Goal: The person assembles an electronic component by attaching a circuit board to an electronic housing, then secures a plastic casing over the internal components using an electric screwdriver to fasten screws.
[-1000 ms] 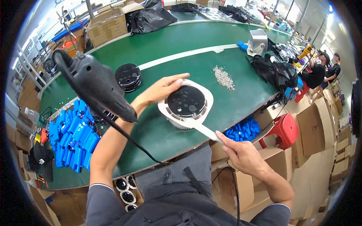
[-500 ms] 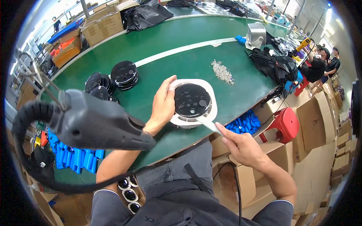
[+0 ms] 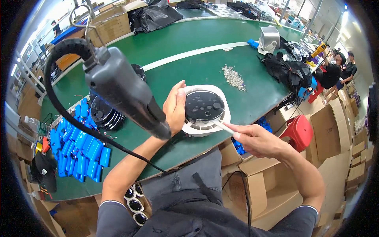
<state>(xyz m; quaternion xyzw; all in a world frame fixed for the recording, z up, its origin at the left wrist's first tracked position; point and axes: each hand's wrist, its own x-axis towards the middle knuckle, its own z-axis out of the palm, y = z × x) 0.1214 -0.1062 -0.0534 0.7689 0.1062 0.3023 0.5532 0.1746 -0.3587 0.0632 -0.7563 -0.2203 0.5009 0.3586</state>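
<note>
A white rounded-square housing (image 3: 226,114) with a glossy black round panel (image 3: 202,106) in its middle rests on the green table before me. My left hand (image 3: 176,107) grips the housing's left side, fingers lying along the rim and thumb near the panel's edge. A slim white flat-bladed stick (image 3: 224,126) is pinched in my right hand (image 3: 258,139). Its tip touches the near right edge of the panel, at the seam with the housing. A dark hanging power screwdriver (image 3: 124,91) dangles over my left forearm, and neither hand touches it.
Blue battery packs (image 3: 81,146) are heaped at the left, beside stacked black discs (image 3: 106,116) partly hidden by the screwdriver. Small screws (image 3: 233,78) lie beyond the housing. A silver lamp-like unit (image 3: 269,38) stands farther back. Cardboard boxes (image 3: 272,189) and a red stool (image 3: 298,133) are at right.
The hanging screwdriver has swung up and to the right, uncovering more battery packs and hiding some discs. The stick's tip has shifted slightly right along the panel's edge; my right hand has turned.
</note>
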